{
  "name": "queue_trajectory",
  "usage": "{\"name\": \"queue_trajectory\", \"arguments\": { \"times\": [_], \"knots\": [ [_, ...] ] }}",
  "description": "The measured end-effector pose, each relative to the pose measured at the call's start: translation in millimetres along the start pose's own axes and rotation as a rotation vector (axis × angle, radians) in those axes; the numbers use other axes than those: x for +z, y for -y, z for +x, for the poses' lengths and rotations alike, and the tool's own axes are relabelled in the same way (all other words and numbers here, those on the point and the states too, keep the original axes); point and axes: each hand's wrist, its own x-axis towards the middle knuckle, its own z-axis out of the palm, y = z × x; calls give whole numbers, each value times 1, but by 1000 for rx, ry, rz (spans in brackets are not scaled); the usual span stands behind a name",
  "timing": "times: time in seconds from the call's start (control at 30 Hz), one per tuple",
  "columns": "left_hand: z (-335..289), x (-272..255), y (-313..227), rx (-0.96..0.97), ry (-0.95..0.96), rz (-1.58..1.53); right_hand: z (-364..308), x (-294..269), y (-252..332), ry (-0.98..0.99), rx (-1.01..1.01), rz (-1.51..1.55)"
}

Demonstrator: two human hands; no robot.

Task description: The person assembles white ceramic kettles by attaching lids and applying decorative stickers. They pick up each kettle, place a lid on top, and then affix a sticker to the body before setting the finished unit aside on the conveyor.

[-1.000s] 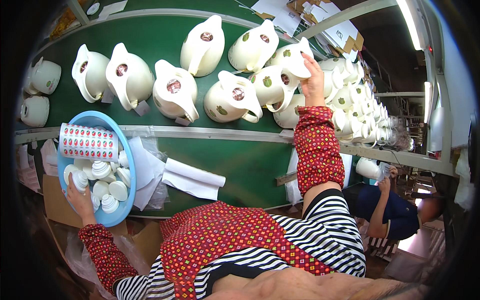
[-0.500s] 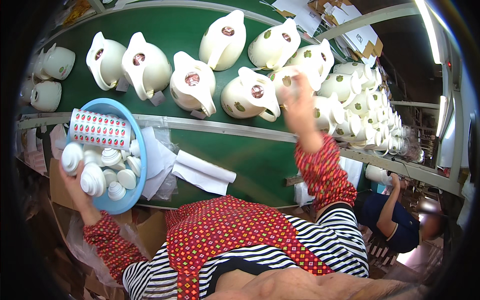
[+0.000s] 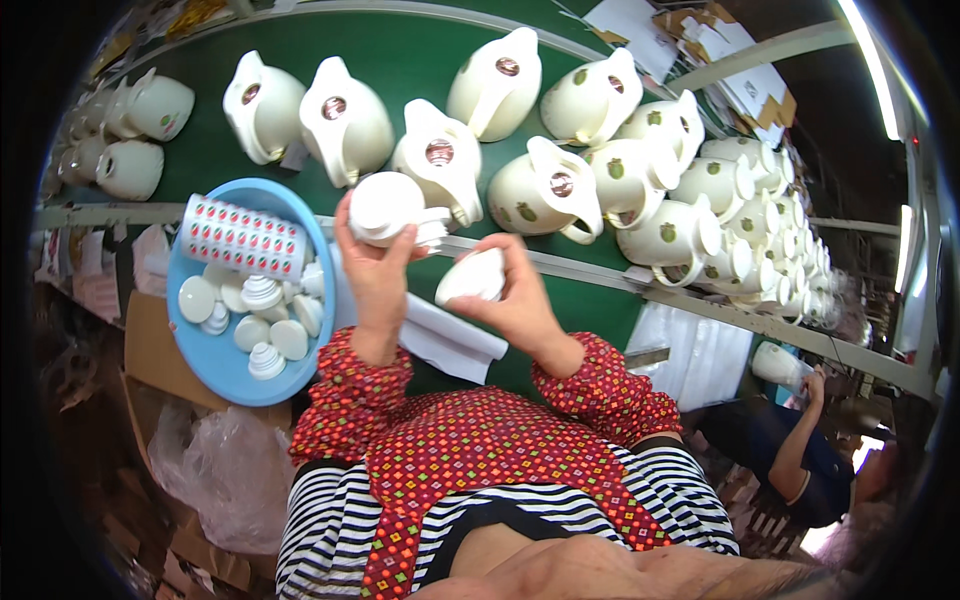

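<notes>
My left hand (image 3: 375, 295) is closed around white thermos stoppers (image 3: 386, 207); a round cap and a stepped plug end show, apparently two pieces. Close by on its right, my right hand (image 3: 525, 305) grips another white stopper (image 3: 474, 276) between thumb and fingers. Both hands are over the near edge of the green bench, in front of an open cream thermos jug (image 3: 412, 165) with a coppery mouth. At the left, a blue basin (image 3: 182, 345) holds several more white stoppers (image 3: 266, 361) and a curved sheet of red-and-green stickers (image 3: 245, 237).
More cream jugs (image 3: 545, 195) stand along the green bench (image 3: 400, 60), densely grouped at the right. A metal rail (image 3: 590, 272) crosses in front of them. White paper (image 3: 452, 338) lies below my hands. A co-worker (image 3: 800, 450) handles a jug at the far right.
My left hand has lifted stoppers from the basin to the middle. My right hand has come back from the jugs and now holds a stopper. The view has shifted slightly.
</notes>
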Motion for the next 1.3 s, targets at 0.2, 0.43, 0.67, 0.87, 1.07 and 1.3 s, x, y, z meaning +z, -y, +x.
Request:
{"name": "queue_trajectory", "arguments": {
  "times": [0.2,0.43,0.67,0.87,1.07,1.3],
  "knots": [
    [45,22,-17,590,319,183,56,-115,37,-415,-741,-899],
    [75,27,8,669,549,831,67,-143,5,-295,-661,-1416],
    [32,64,-24,746,513,744,43,-112,58,-189,-534,-1092],
    [17,114,22,556,731,270,26,-89,121,205,43,273],
    [24,178,51,494,863,218,40,-147,149,93,37,110],
    [38,270,76,680,967,781,146,-332,191,-529,-5,-843]
  ]
}}
